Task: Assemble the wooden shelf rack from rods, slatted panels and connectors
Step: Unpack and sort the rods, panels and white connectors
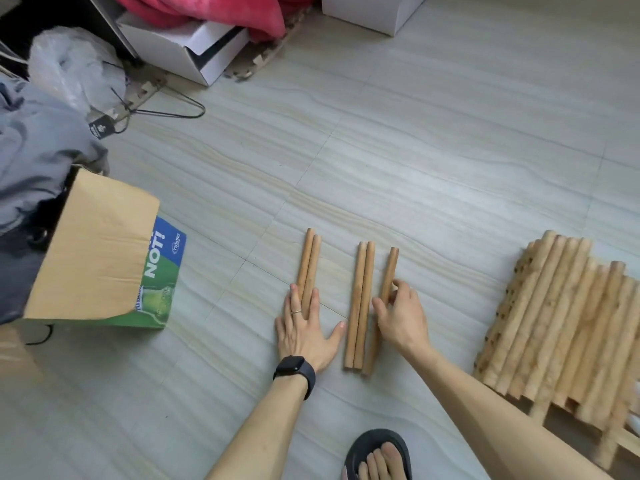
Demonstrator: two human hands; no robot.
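Several wooden rods lie on the tiled floor, pointing away from me. My left hand (pixel 306 332) rests flat with straight fingers on the near end of the left pair of rods (pixel 309 261). A second pair of rods (pixel 360 303) lies untouched in the middle. My right hand (pixel 401 315) has its fingers curled round the single rod (pixel 388 271) on the right, which tilts slightly. Stacked slatted panels (pixel 561 320) lie at the right. No connectors show.
An open cardboard box (pixel 93 254) with a green and blue side stands at the left under grey clothing. White boxes (pixel 187 50), a plastic bag, a wire hanger (pixel 166 110) and a red cloth crowd the far left. My sandalled foot (pixel 379 457) is at the bottom.
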